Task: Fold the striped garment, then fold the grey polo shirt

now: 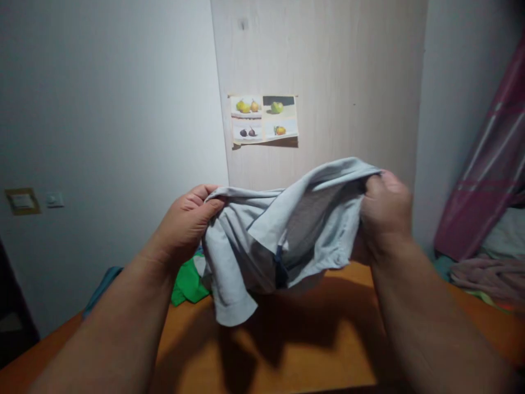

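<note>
A light grey shirt (262,235) is stretched in the air between my two hands, above the table. My left hand (191,216) pinches one upper edge of it, and a sleeve hangs down below that hand. At the other end, my right hand (388,210) is closed on the cloth, slightly blurred. The shirt's front opening gapes towards the right, with its darker inside and a dark blue patch showing in the fold. Part of the cloth behind my right fingers is hidden.
An orange-brown table (311,350) lies below. Green cloth (188,284) and blue cloth (102,287) rest at its left. A pinkish blanket (488,279) and a pink curtain (484,158) are on the right. Fruit pictures (264,119) hang on the back panel.
</note>
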### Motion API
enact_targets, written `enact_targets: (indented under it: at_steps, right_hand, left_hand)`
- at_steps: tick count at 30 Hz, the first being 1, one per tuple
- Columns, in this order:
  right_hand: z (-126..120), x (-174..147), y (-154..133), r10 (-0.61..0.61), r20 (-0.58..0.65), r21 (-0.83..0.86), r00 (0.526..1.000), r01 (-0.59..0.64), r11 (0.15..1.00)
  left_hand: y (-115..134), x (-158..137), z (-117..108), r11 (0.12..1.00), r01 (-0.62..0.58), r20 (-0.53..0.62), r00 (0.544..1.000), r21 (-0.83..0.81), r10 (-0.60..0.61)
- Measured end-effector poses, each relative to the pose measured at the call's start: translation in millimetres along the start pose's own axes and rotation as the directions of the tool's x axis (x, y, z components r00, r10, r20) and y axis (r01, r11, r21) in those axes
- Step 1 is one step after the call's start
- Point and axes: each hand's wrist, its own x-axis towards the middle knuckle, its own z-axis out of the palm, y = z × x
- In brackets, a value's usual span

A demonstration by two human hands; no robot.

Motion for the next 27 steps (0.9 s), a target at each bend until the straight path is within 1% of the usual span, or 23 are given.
enact_targets:
  at_steps: [1, 2, 3, 4, 5, 6, 7, 9, 10, 11, 13, 15, 17, 18, 19, 20, 21, 22, 23, 25, 26, 27]
  right_hand:
    - [7, -5, 0, 0.047, 0.000, -0.061, 0.999, -0.047, 0.997]
    - [13, -13, 3, 0.145, 0.086, -0.118, 0.986, -0.135, 0.984]
    - [18, -22, 9, 0.268, 0.210, -0.181, 0.940, -0.232, 0.956]
    - [20, -32, 18, 0.404, 0.357, -0.261, 0.842, -0.325, 0.909]
    - [20, -43, 27, 0.522, 0.494, -0.346, 0.696, -0.393, 0.852]
    - [18, -53, 37, 0.608, 0.553, -0.432, 0.570, -0.427, 0.794]
    - [14, -63, 47, 0.664, 0.559, -0.511, 0.497, -0.424, 0.747]
    - [4, -80, 64, 0.739, 0.493, -0.665, 0.460, -0.349, 0.660]
    - [-1, -88, 72, 0.767, 0.475, -0.730, 0.432, -0.294, 0.618]
    - [-6, -94, 78, 0.791, 0.462, -0.784, 0.401, -0.233, 0.576]
    - [-12, -106, 88, 0.833, 0.456, -0.853, 0.315, -0.114, 0.510]
    - [-15, -117, 93, 0.851, 0.460, -0.880, 0.253, -0.002, 0.476]
    - [-16, -130, 96, 0.855, 0.476, -0.879, 0.206, 0.101, 0.465]
    - [-16, -136, 96, 0.853, 0.488, -0.872, 0.186, 0.138, 0.469]
    - [-16, -143, 96, 0.847, 0.502, -0.863, 0.173, 0.159, 0.479]
    - [-15, -149, 95, 0.837, 0.519, -0.854, 0.175, 0.162, 0.495]
    - [-15, -154, 95, 0.822, 0.534, -0.845, 0.198, 0.144, 0.515]
    - [-15, -157, 96, 0.802, 0.546, -0.837, 0.243, 0.113, 0.536]
    - [-14, -158, 96, 0.780, 0.546, -0.830, 0.305, 0.072, 0.553]
    - [-13, -152, 96, 0.740, 0.498, -0.819, 0.453, -0.036, 0.573]
    - [-13, -145, 96, 0.724, 0.456, -0.812, 0.518, -0.091, 0.576]
    - [-12, -135, 94, 0.709, 0.400, -0.804, 0.581, -0.149, 0.576]
  left_hand:
    - [-10, 3, -8, 0.997, 0.020, -0.050, 0.999, 0.079, -0.016]
    - [-23, 5, -18, 0.985, 0.065, -0.090, 0.995, 0.162, -0.051]
    - [-38, 5, -28, 0.958, 0.130, -0.145, 0.985, 0.256, -0.095]
    - [-54, 3, -39, 0.912, 0.202, -0.209, 0.969, 0.356, -0.133]
    - [-70, 0, -50, 0.861, 0.261, -0.259, 0.953, 0.436, -0.158]
    - [-85, -4, -60, 0.810, 0.301, -0.270, 0.945, 0.503, -0.184]
    - [-98, -9, -70, 0.767, 0.324, -0.265, 0.942, 0.554, -0.206]
    - [-115, -20, -86, 0.720, 0.328, -0.239, 0.944, 0.611, -0.227]
    - [-121, -24, -92, 0.699, 0.326, -0.238, 0.945, 0.636, -0.224]
    - [-123, -27, -97, 0.679, 0.323, -0.238, 0.946, 0.659, -0.219]
    - [-124, -31, -104, 0.634, 0.324, -0.242, 0.946, 0.702, -0.216]
    - [-122, -31, -108, 0.595, 0.327, -0.232, 0.944, 0.734, -0.233]
    - [-119, -29, -111, 0.541, 0.335, -0.219, 0.938, 0.771, -0.268]
    - [-118, -29, -113, 0.501, 0.332, -0.213, 0.936, 0.799, -0.281]
    - [-117, -28, -115, 0.451, 0.319, -0.205, 0.937, 0.834, -0.283]
    - [-115, -29, -117, 0.397, 0.292, -0.190, 0.942, 0.870, -0.277]
    - [-114, -29, -118, 0.341, 0.259, -0.171, 0.948, 0.904, -0.267]
    - [-111, -30, -120, 0.285, 0.229, -0.156, 0.954, 0.931, -0.255]
    - [-108, -31, -121, 0.231, 0.214, -0.157, 0.957, 0.949, -0.243]
    - [-101, -33, -123, 0.138, 0.252, -0.220, 0.952, 0.958, -0.213]
    - [-97, -33, -123, 0.114, 0.297, -0.274, 0.944, 0.948, -0.186]
    - [-93, -32, -123, 0.129, 0.346, -0.325, 0.933, 0.929, -0.156]
